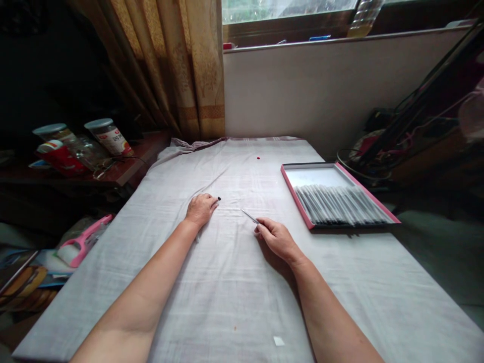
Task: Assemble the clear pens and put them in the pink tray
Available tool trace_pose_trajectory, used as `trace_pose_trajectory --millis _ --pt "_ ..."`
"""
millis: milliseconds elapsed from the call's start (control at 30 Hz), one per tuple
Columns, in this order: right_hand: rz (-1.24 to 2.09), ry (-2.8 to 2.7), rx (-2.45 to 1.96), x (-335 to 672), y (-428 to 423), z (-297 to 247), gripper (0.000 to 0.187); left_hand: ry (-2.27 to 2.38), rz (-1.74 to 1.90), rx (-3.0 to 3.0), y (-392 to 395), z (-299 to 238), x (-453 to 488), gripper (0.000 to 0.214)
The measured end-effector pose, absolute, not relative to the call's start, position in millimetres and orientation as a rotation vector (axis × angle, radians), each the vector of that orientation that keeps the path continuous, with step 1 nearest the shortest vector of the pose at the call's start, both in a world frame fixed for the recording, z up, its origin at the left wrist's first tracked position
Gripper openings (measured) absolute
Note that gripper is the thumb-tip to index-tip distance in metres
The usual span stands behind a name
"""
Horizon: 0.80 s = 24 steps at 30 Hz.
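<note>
My left hand is closed over the middle of the cloth, fingers pressed together. A black end of what looks like a pen sticks out past its fingertips, and a pale slim end shows below the wrist. To the right, my right hand grips a slim pointed metal tool, its tip directed up and left toward the left hand. The tool's handle is hidden in the fingers, so its exact kind is unclear. A gap separates the tip from the left hand.
A pink-edged box of clear pens with black ends lies at the right. A tiny red piece and a white scrap rest on the cloth. Jars stand on a side table at left, above pink-handled scissors.
</note>
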State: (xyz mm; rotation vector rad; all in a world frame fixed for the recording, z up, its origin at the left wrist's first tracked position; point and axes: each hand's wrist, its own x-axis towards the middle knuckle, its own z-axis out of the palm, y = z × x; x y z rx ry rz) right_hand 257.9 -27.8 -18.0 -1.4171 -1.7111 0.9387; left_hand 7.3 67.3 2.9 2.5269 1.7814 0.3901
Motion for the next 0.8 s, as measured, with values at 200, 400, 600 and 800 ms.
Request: trace_pose_trajectory --millis 200,400,600,800 --pt "0.889 -1.733 -1.422 258 -28 -19 0.030 1.798 0.493 2.466 60 10 15 0.018" --pt "0.882 -1.686 -1.422 254 -31 -18 0.030 1.352 1.076 1.494 25 2 43 0.034" --pt "0.930 -1.684 -1.386 247 -37 -14 0.031 1.075 1.249 0.834 -6 1 55 0.030" --pt "0.889 -1.708 -1.351 240 -40 -13 0.029 0.972 1.238 0.697 -11 2 59 0.018"
